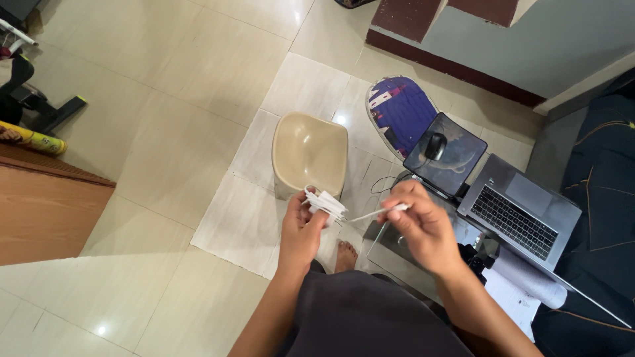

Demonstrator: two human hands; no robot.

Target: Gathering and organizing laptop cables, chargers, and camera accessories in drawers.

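My left hand (301,231) grips a small bunch of white folded cord or strips (325,203) at chest height. My right hand (423,225) pinches the end of a thin white strand (374,213) that runs out of that bunch, pulled taut between the two hands. Both hands hover above my lap in dark clothing, with a bare foot (344,256) showing below them on the floor.
A beige plastic stool (309,155) stands on a white floor mat (238,218) just beyond my hands. To the right sit an open grey laptop (519,215), a dark mouse pad (446,153) with a mouse (434,145), and a purple-patterned board (402,112). A wooden cabinet (46,211) is at left.
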